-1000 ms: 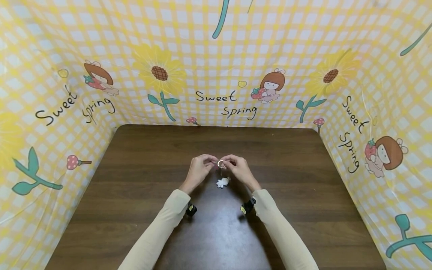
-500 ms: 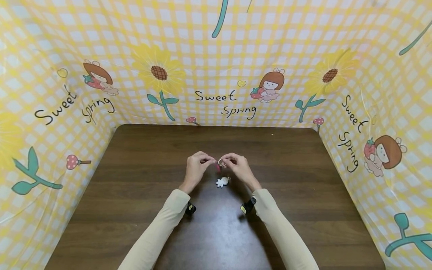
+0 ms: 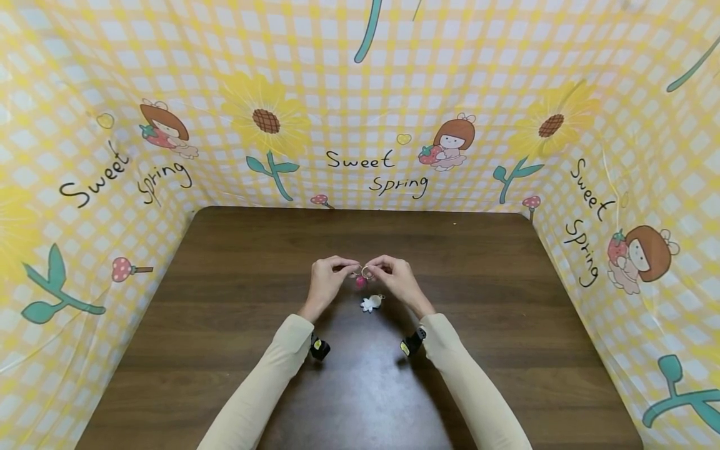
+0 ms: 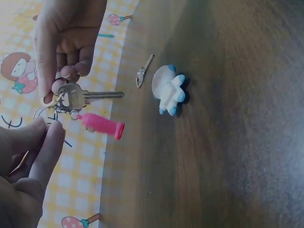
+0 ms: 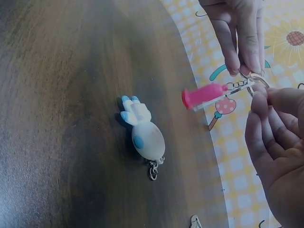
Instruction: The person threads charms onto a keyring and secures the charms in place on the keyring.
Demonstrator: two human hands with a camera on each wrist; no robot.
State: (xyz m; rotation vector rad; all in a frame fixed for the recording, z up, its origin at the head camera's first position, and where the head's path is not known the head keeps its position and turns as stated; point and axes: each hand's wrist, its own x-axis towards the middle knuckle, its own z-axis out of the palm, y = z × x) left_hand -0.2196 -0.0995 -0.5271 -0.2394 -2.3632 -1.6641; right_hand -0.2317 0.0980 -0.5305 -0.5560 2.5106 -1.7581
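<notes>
My right hand [image 3: 394, 275] pinches a metal key ring [image 5: 259, 81] between thumb and fingertip. A silver key [image 4: 90, 95] hangs from it. Beside the key dangles a pink figure charm [image 4: 102, 124] on a short chain. My left hand [image 3: 328, 278] has its thumb and finger pinched at a thin metal loop [image 5: 244, 75] where the charm's chain meets the ring; the exact hold is partly hidden. Below both hands, a white toy keychain with blue tips [image 5: 147, 137] lies on the table, its chain [image 5: 153, 171] pointing to the right.
A slim silver metal piece [image 4: 145, 71] lies on the brown wooden table [image 3: 236, 375], near the toy. Yellow checked cloth [image 3: 365, 125] with printed figures surrounds the table at the back and sides. Each wrist carries a small black camera [image 3: 413, 344].
My left hand has shifted slightly left from the right hand. The pink charm, earlier mostly hidden, now hangs in sight between the hands. The right hand and white toy stay nearly still.
</notes>
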